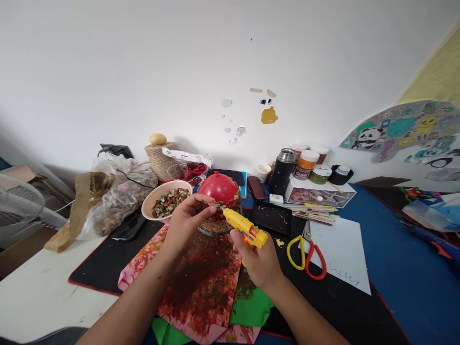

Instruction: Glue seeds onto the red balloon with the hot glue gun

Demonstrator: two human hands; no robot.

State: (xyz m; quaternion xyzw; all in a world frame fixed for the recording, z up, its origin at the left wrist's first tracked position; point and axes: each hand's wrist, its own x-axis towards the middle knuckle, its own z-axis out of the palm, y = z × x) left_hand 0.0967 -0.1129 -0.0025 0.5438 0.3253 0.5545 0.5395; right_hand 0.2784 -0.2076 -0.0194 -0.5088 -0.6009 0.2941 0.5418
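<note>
My right hand (257,258) is wrapped round a yellow glue gun (246,226), its nozzle pointing up and left. Close to that nozzle, the fingertips of my left hand (190,215) pinch a small greenish piece (216,204), too small to name for certain. Just behind both hands sits a red balloon (217,188), its lower sides covered with bits of the same look. It rests on a woven base (213,226), partly hidden by my left hand. A pink bowl (146,207) to the left holds many small green, white and red pieces (168,202).
Paint-stained paper (197,282) lies under my arms. Scissors (307,256) with red and yellow handles, a black tray (272,218) and a black thermos (282,172) are at right. Plastic bags (115,201), a phone (128,226) and a twine spool (161,160) are at left.
</note>
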